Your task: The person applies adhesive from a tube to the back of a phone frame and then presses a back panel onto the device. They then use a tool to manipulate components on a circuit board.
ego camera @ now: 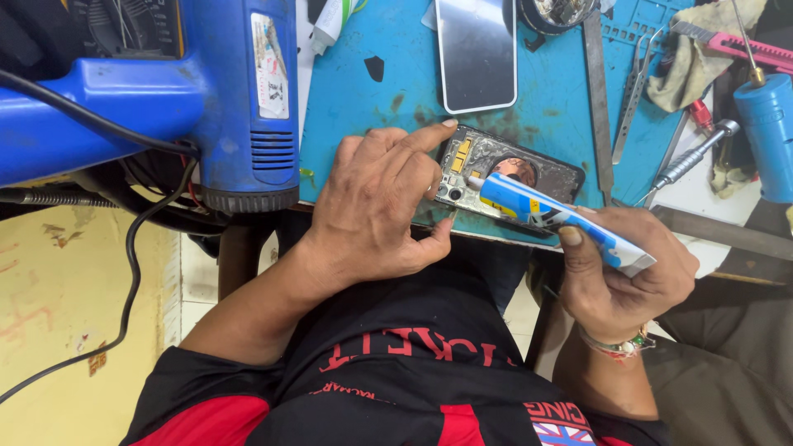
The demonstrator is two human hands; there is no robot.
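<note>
Left hand rests on the near edge of the blue counter, fingers curled, index finger stretched along the far left corner of an opened phone. Thumb presses the phone's near edge; the hand steadies it there. The phone lies back-up, cover off, inner parts and camera lenses exposed, at the near edge of the counter, roughly centre.

Right hand is closed around a blue, white and yellow glue tube, nozzle tip touching the phone's upper area near the left hand's fingers.

Far from the phone lies a white-framed screen panel, face up. A blue heat gun stands at far left, black cable trailing down. To the right: tweezers, a metal ruler, a screwdriver, a pink utility knife.
</note>
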